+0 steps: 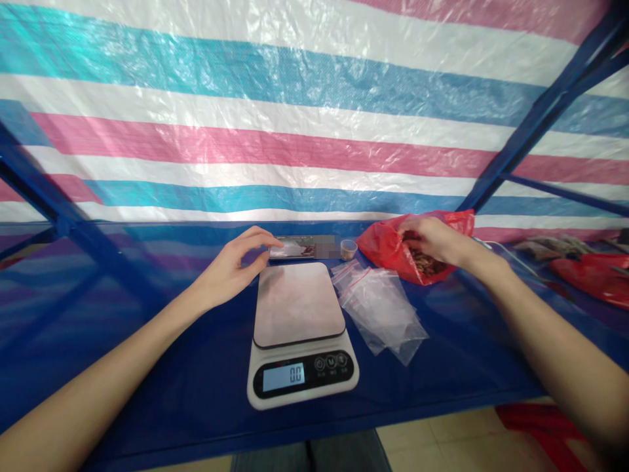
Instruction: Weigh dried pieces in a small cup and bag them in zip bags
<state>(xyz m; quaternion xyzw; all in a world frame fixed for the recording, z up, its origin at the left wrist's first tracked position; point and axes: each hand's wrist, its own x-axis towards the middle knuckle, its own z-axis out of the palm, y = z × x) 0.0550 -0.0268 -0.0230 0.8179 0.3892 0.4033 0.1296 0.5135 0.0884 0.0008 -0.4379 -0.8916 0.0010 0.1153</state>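
My left hand [246, 257] is at the left end of a phone [295, 247] lying flat on the blue table, its screen lit. The fingers are stretched out with thumb and forefinger apart, and the fingertips reach the phone's edge. My right hand [426, 237] dips into an open red plastic bag [388, 239] holding brown dried pieces [426, 263]; its fingertips are hidden among them. Between my hands stands a white kitchen scale [301, 305] with a bare plate and a display [284, 377] reading 0.0. Clear zip bags [386, 305] lie in an overlapping pile at its right.
A small clear cup [348, 249] stands between the phone and the red bag. Another red bag [594, 275] and some dried material [553, 246] lie farther right. Blue metal bars [535, 124] and a striped plastic sheet [275, 144] close off the back.
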